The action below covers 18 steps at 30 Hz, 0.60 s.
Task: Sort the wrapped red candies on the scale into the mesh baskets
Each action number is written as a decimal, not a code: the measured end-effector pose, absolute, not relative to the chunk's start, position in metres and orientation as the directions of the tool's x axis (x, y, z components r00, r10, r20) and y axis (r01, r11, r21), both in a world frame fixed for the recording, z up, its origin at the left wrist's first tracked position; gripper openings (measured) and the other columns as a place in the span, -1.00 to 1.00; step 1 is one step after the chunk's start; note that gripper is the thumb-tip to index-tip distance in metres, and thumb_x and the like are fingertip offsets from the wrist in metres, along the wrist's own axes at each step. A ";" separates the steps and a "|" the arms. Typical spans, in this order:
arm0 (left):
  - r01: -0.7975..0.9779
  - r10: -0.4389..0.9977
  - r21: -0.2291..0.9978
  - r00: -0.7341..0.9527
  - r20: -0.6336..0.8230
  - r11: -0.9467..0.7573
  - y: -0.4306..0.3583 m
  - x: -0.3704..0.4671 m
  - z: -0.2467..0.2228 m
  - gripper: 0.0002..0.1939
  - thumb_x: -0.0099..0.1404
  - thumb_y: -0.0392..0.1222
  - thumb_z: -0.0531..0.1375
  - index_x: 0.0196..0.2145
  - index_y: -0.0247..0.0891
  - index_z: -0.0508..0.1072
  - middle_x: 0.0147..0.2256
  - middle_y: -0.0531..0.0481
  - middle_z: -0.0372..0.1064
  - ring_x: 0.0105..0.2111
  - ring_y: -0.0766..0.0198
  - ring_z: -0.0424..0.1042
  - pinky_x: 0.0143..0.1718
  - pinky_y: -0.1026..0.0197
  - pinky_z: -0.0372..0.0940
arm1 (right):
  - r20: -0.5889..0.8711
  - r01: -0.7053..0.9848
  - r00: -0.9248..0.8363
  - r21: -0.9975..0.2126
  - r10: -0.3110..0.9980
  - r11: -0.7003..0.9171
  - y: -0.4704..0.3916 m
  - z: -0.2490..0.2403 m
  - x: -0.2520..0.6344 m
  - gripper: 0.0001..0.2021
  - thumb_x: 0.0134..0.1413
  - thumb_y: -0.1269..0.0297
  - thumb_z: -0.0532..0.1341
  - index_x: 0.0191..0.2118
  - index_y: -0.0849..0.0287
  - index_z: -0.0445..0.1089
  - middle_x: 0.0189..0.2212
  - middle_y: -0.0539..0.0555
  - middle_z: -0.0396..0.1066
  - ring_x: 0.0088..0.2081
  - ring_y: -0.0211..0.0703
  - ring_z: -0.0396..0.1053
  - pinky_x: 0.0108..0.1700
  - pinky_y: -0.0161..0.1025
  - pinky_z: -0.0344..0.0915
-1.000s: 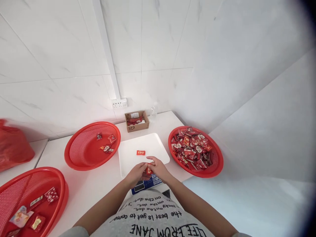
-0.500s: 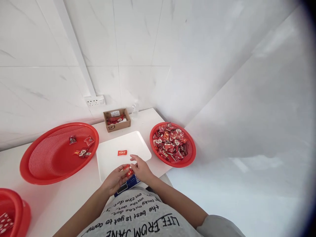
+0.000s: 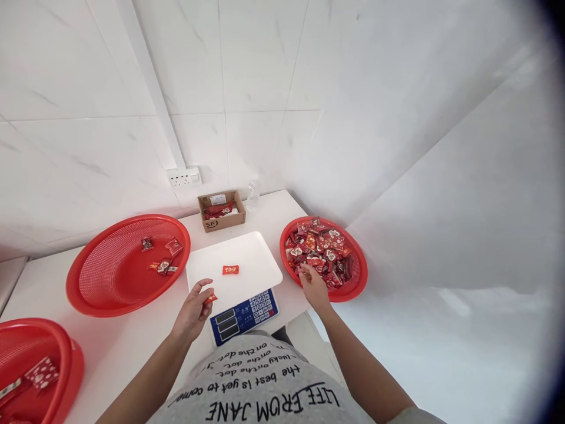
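My left hand [image 3: 194, 307] is closed around a small red wrapped packet [image 3: 210, 298], whose end sticks out past my thumb at the left edge of the scale's white tray. My right hand [image 3: 314, 285] is at the near left rim of the right red basket [image 3: 361, 282]. Its fingers are bent and reach towards the packets [image 3: 324, 247] heaped inside; it looks open, with the fingertips partly hidden. One red packet [image 3: 230, 270] with yellow print lies on the white weighing tray [image 3: 260, 250].
Below the tray is the scale's blue keypad [image 3: 245, 316]. A wide red basket [image 3: 88, 259] on the left holds several packets. Another red basket [image 3: 73, 365] stands nearer, at lower left. Behind the tray are a cardboard box [image 3: 227, 222] of packets and a clear plastic bottle [image 3: 253, 196].
My hands have parted. The left has drawn back to the left with the red packet; the right has moved from the tray to the right basket. The view has shifted slightly.
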<state>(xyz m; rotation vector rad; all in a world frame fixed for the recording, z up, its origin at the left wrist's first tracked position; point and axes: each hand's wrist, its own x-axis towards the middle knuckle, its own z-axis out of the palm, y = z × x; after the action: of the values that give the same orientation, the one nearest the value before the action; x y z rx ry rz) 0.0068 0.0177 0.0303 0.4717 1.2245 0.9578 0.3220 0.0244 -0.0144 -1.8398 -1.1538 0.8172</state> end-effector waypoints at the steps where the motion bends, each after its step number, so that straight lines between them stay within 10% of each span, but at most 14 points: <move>1: -0.365 0.826 0.765 0.018 -0.564 0.530 0.019 0.006 0.031 -0.61 -0.04 -0.15 0.26 -0.23 -0.16 0.25 -0.76 0.30 0.06 -0.80 0.56 -0.03 -0.75 0.48 -0.19 | -0.112 0.432 0.407 -0.851 0.907 -0.299 0.026 -0.017 0.332 -0.64 -0.01 0.21 0.06 -0.05 0.14 0.29 -0.19 0.11 0.39 -0.14 -0.10 0.33 -0.05 -0.12 0.22; 8: -0.379 0.795 0.722 0.064 -0.603 0.578 0.017 0.016 0.032 -0.68 0.00 -0.12 0.24 -0.26 -0.21 0.33 -0.80 0.29 0.02 -0.82 0.56 -0.07 -0.75 0.48 -0.14 | -0.342 0.598 0.424 -0.589 0.838 -0.543 0.045 -0.039 0.386 -0.65 -0.04 0.27 0.09 -0.08 0.17 0.33 -0.15 0.15 0.40 -0.10 -0.05 0.34 -0.10 -0.18 0.21; 18: -0.428 0.754 0.643 0.162 -0.636 0.635 0.021 0.026 0.033 -0.80 0.11 -0.16 0.24 -0.31 -0.28 0.37 -0.57 0.15 0.22 -0.64 0.54 0.21 -0.64 0.50 0.16 | -0.450 0.652 0.264 -0.569 0.853 -0.501 0.062 -0.055 0.385 -0.90 -0.19 0.28 0.23 -0.47 0.18 0.40 -0.46 0.09 0.43 -0.37 -0.10 0.35 -0.29 -0.26 0.16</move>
<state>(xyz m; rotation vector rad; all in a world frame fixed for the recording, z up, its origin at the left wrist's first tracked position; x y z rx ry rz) 0.0256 0.0215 0.0333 0.3494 1.1200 0.8676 0.3846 0.0617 -0.0553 -2.2680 -1.3911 1.0727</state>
